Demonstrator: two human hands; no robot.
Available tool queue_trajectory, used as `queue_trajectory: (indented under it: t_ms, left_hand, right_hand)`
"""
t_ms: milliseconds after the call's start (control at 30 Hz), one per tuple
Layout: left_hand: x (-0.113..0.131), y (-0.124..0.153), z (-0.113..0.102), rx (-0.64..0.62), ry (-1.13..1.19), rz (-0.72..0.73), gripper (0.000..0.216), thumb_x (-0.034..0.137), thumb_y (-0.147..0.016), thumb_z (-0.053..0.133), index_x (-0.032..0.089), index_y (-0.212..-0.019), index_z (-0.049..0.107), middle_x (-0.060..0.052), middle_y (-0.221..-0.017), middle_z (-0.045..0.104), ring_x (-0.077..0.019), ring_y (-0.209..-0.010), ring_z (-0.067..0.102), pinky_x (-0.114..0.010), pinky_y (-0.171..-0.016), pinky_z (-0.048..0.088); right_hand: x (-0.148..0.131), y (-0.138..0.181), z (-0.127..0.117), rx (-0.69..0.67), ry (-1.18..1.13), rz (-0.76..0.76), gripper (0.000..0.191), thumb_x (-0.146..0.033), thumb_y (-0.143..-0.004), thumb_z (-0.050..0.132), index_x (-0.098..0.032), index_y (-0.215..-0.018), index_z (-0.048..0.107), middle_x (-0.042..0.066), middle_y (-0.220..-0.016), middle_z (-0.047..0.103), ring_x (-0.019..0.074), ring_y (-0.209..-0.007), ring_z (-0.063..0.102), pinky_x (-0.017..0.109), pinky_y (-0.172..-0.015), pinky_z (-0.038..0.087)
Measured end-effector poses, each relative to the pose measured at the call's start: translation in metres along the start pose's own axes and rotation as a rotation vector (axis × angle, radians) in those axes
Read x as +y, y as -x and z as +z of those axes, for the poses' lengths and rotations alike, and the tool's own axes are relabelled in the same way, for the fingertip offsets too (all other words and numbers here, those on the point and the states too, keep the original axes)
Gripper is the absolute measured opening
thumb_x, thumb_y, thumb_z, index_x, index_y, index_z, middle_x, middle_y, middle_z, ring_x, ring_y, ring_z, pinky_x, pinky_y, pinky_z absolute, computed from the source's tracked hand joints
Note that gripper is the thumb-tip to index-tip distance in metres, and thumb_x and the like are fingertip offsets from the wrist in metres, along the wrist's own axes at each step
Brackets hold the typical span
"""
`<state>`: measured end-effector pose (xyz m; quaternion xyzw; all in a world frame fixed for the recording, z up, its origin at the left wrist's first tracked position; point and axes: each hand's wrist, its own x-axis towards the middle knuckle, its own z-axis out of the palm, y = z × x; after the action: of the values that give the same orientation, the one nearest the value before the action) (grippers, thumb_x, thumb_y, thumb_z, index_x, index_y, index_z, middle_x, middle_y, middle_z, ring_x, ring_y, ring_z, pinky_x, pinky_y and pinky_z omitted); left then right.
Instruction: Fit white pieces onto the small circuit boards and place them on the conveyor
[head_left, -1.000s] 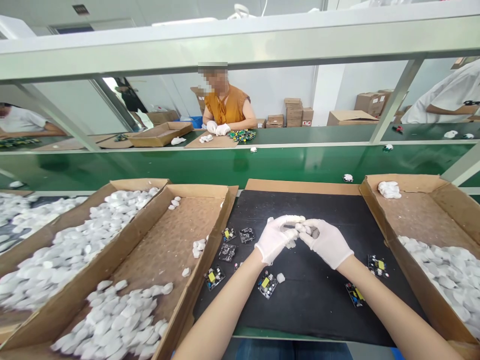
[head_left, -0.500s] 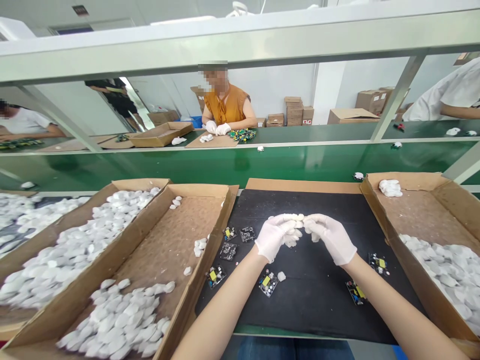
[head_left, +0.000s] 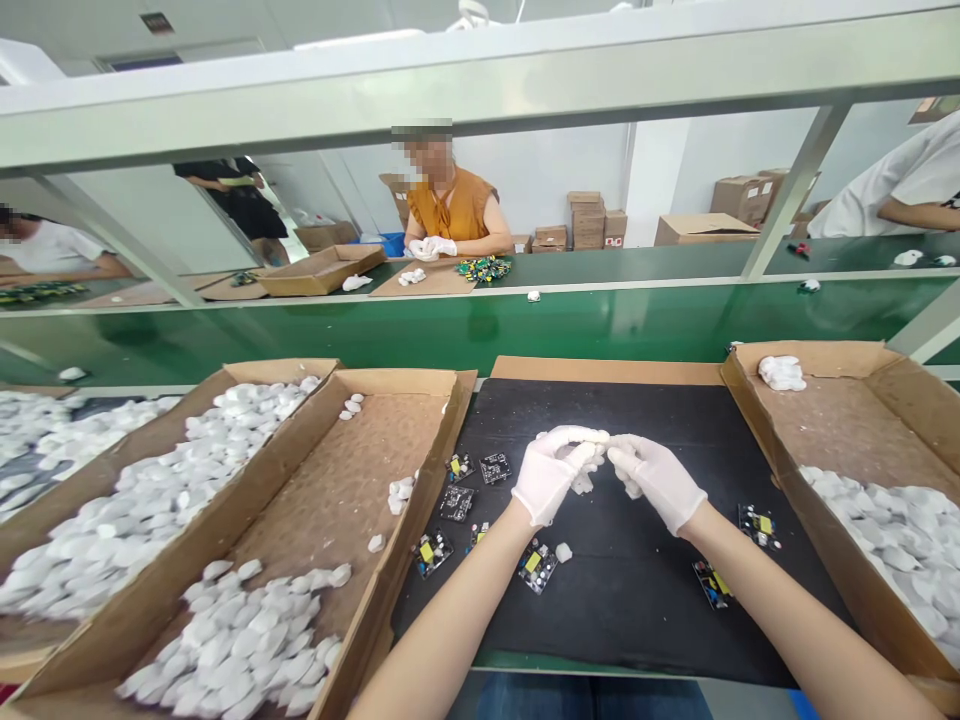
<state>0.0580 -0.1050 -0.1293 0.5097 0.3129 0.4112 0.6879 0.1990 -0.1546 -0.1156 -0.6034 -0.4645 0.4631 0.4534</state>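
Both of my hands wear white gloves and meet above the black mat (head_left: 630,590). My left hand (head_left: 549,478) is closed, its thumb and forefinger pinched, with a small white piece (head_left: 582,485) showing under its fingers. My right hand (head_left: 661,486) is closed too, its fingertips touching the left ones; what lies between them is too small and white to tell from the gloves. Below the hands lies a circuit board (head_left: 537,566) with a yellow part, a loose white piece (head_left: 563,552) beside it. More circuit boards (head_left: 456,503) lie left of my left forearm, and two (head_left: 759,526) near my right forearm.
Cardboard trays (head_left: 442,440) of white pieces (head_left: 232,640) stand at the left; another tray (head_left: 750,410) with white pieces (head_left: 892,550) stands at the right. Beyond the mat runs a green conveyor belt (head_left: 420,335) under a metal frame (head_left: 480,95). A co-worker (head_left: 454,210) sits opposite.
My hands stay together, with the fingers shifting slightly. Small items on the conveyor belt have moved right. One more circuit board shows beside my left forearm.
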Motion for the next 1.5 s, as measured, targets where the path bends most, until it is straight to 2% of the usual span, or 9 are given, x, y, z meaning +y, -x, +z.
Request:
queue_trajectory:
  t_ms: [100,200,333,433,600,700,833,1033,1500]
  left_hand:
    - [0.000,0.001,-0.001,-0.051,-0.102,0.080,0.030,0.036,-0.067,0.074,0.013,-0.086,0.070,-0.007,-0.080,0.066,-0.0111,-0.058,0.059,-0.020,-0.044,0.047]
    - [-0.002,0.001,0.001,-0.029,-0.149,0.079,0.025,0.033,-0.067,0.073,0.014,-0.083,0.071,-0.006,-0.082,0.066,-0.0090,-0.057,0.058,-0.019,-0.046,0.048]
    - [-0.002,0.000,0.003,0.012,-0.082,-0.019,0.030,0.034,-0.066,0.073,0.011,-0.085,0.070,-0.003,-0.063,0.063,-0.0081,-0.049,0.054,-0.019,-0.042,0.046]
    - [0.003,-0.001,0.001,0.020,-0.071,-0.023,0.032,0.037,-0.066,0.073,0.010,-0.084,0.069,-0.003,-0.057,0.063,-0.0084,-0.045,0.053,-0.020,-0.041,0.046]
    - [0.013,-0.004,-0.009,0.062,-0.057,0.033,0.032,0.035,-0.066,0.073,0.011,-0.085,0.067,-0.009,-0.080,0.071,-0.0112,-0.065,0.062,-0.022,-0.059,0.051]
    - [0.012,-0.005,-0.011,0.041,-0.073,0.050,0.030,0.033,-0.065,0.074,0.011,-0.085,0.067,-0.009,-0.081,0.070,-0.0134,-0.068,0.063,-0.023,-0.061,0.051]
    - [0.005,-0.002,-0.005,-0.044,-0.273,0.080,0.018,0.026,-0.069,0.070,0.014,-0.083,0.070,-0.006,-0.075,0.069,-0.0100,-0.052,0.057,-0.025,-0.054,0.049]
    - [0.005,0.003,-0.001,-0.009,-0.591,0.202,0.015,0.017,-0.070,0.063,0.024,-0.080,0.073,-0.002,-0.082,0.068,-0.0109,-0.060,0.057,-0.026,-0.065,0.049]
    - [-0.002,-0.004,-0.007,-0.056,-0.294,0.056,0.014,0.022,-0.069,0.069,0.014,-0.079,0.066,-0.001,-0.061,0.063,-0.0084,-0.047,0.056,-0.023,-0.051,0.048]
  right_hand:
    - [-0.002,0.001,0.000,-0.102,-0.128,0.072,0.036,-0.053,-0.063,0.059,-0.020,-0.066,0.047,-0.008,-0.050,0.038,0.0070,-0.040,0.029,0.023,-0.042,0.026]
    - [-0.005,0.002,0.000,-0.043,-0.068,0.042,0.036,-0.050,-0.061,0.063,-0.020,-0.060,0.044,-0.008,-0.049,0.036,0.0073,-0.042,0.029,0.023,-0.043,0.024]
    - [-0.008,0.001,0.001,0.097,0.094,-0.063,0.029,-0.039,-0.057,0.069,-0.019,-0.056,0.049,-0.007,-0.051,0.036,0.0088,-0.049,0.034,0.023,-0.047,0.025]
    - [-0.006,-0.001,0.000,0.074,-0.040,0.021,0.026,-0.039,-0.057,0.069,-0.018,-0.061,0.054,-0.008,-0.049,0.035,0.0077,-0.045,0.030,0.024,-0.044,0.022]
    - [-0.003,-0.004,-0.007,0.065,-0.221,0.111,0.036,-0.046,-0.058,0.067,-0.015,-0.076,0.059,-0.010,-0.047,0.032,0.0054,-0.040,0.023,0.023,-0.042,0.018]
    - [-0.003,-0.003,-0.007,0.051,-0.133,0.104,0.038,-0.049,-0.059,0.065,-0.016,-0.077,0.060,-0.008,-0.050,0.038,0.0065,-0.041,0.028,0.023,-0.042,0.020]
    - [-0.002,-0.002,-0.002,0.017,0.153,-0.054,0.036,-0.050,-0.062,0.061,-0.020,-0.054,0.045,-0.007,-0.050,0.034,0.0090,-0.047,0.032,0.024,-0.046,0.025]
    - [-0.003,-0.002,0.000,0.054,0.315,-0.151,0.029,-0.048,-0.066,0.055,-0.020,-0.059,0.048,-0.005,-0.055,0.037,0.0120,-0.054,0.036,0.024,-0.052,0.032]
    - [-0.006,-0.002,-0.001,0.129,0.461,-0.153,0.023,-0.043,-0.066,0.051,-0.020,-0.060,0.050,-0.004,-0.055,0.039,0.0125,-0.052,0.037,0.025,-0.051,0.031]
